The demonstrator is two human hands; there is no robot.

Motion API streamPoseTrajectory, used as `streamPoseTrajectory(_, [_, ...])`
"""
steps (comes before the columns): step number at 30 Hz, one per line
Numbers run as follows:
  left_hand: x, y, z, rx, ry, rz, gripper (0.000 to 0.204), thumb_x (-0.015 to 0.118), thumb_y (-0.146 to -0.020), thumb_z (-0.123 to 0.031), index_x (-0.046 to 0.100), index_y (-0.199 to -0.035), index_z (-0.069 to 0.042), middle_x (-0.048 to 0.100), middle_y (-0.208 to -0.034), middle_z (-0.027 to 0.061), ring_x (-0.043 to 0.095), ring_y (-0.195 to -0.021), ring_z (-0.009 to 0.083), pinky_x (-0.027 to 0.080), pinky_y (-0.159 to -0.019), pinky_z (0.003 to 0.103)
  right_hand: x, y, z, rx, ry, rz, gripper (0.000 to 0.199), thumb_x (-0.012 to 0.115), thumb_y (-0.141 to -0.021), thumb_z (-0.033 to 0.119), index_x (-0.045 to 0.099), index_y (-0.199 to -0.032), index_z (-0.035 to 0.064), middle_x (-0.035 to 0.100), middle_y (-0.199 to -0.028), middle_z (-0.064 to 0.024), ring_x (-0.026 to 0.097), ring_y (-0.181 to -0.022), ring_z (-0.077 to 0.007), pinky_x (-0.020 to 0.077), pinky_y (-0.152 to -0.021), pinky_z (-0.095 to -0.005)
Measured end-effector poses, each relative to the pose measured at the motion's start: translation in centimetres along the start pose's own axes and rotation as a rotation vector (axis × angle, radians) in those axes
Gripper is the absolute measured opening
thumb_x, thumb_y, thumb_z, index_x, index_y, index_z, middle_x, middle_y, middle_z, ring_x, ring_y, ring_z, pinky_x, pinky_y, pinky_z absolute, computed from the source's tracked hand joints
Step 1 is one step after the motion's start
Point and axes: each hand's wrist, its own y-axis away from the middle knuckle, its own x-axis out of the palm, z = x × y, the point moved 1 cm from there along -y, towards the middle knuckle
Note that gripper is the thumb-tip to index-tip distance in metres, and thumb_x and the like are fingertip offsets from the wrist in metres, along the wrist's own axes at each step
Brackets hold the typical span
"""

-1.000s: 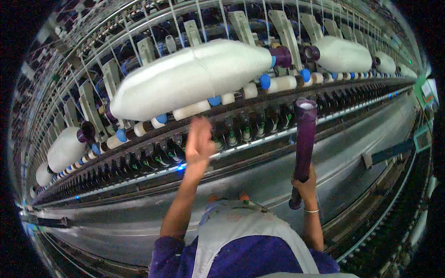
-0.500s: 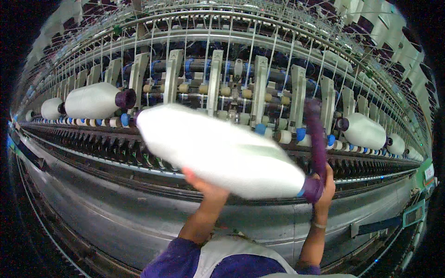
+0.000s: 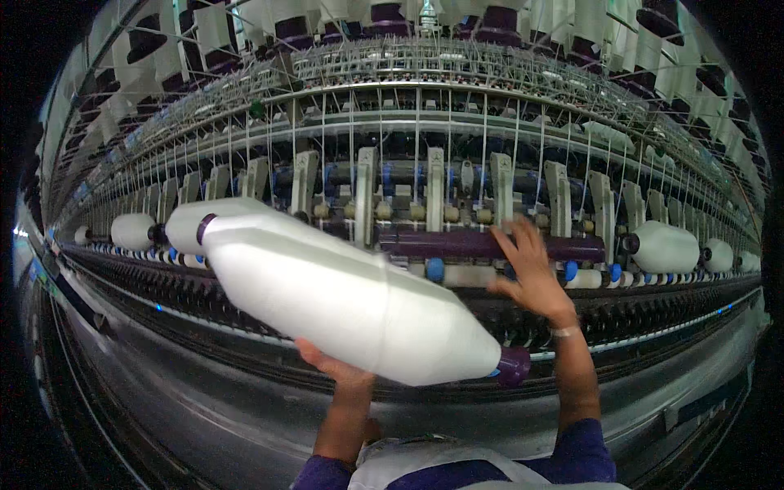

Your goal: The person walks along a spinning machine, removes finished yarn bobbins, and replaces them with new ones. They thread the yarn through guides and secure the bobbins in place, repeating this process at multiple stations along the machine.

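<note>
Balancing the big white bobbin on the left hand risks dropping it; right hand clasps the purple tube.

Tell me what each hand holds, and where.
Left hand supports the big white yarn bobbin from beneath, mid-length. Right hand grips the empty purple tube near its middle.

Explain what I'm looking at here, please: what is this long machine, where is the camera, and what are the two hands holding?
The camera sits on the person's head and looks down over their arms; its wide lens bends the straight lines. Ahead runs a long textile machine with rows of threads and spindles. The left hand supports a big white bobbin of wound fibre from below, on a purple core. The right hand grips an empty purple tube lying level against the machine. More full white bobbins sit along the row.
</note>
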Motion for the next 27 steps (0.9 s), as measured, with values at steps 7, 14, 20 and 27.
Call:
streamPoseTrajectory(7, [1.1, -6.4, -2.9, -0.451, -0.234, 0.254, 0.090, 0.064, -0.084, -0.044, 0.016, -0.147, -0.002, 0.039, -0.139, 0.0194, 0.041, -0.128, 0.0330, 0.040, -0.105, 0.047, 8.7, 8.3, 13.2, 0.473, -0.903, 0.280, 0.094, 0.088, -0.063, 0.031, 0.039, -0.137, -0.0003, 0.058, -0.125, -0.0195, 0.056, -0.116, -0.0312, 0.0439, -0.100, -0.0433])
streamPoseTrajectory(14, [13.2, -23.0, -5.6, 1.106, -1.186, 0.959, 0.045, 0.052, -0.081, 0.007, 0.057, -0.123, -0.005, 0.049, -0.138, 0.0134, 0.057, -0.115, 0.0348, 0.046, -0.096, 0.042, 16.3, 8.5, 16.7, 0.670, -1.232, 0.024, 0.067, 0.085, -0.065, 0.021, 0.052, -0.120, -0.0002, 0.065, -0.104, -0.0148, 0.064, -0.096, -0.0258, 0.0520, -0.087, -0.0396])
streamPoseTrajectory(20, [18.3, -31.8, -1.9, 1.170, -2.074, 0.932, 0.025, 0.055, -0.081, -0.002, 0.059, -0.105, 0.000, 0.060, -0.116, 0.0132, 0.069, -0.082, 0.0305, 0.057, -0.064, 0.043, 10.1, 1.8, 13.9, 0.708, -1.451, -0.017, 0.046, 0.079, -0.067, 0.006, 0.056, -0.106, -0.0002, 0.065, -0.085, -0.0078, 0.065, -0.074, -0.0191, 0.0553, -0.070, -0.0344])
streamPoseTrajectory(27, [15.6, -36.0, 1.0, 1.169, -1.953, 0.808, 0.021, 0.054, -0.083, -0.010, 0.069, -0.095, 0.001, 0.063, -0.111, 0.0159, 0.071, -0.076, 0.0274, 0.056, -0.063, 0.041, 6.4, -10.7, 8.1, 0.521, -1.411, 0.030, 0.032, 0.069, -0.071, 0.007, 0.056, -0.099, -0.0021, 0.060, -0.077, -0.0080, 0.064, -0.065, -0.0199, 0.0515, -0.062, -0.0320])
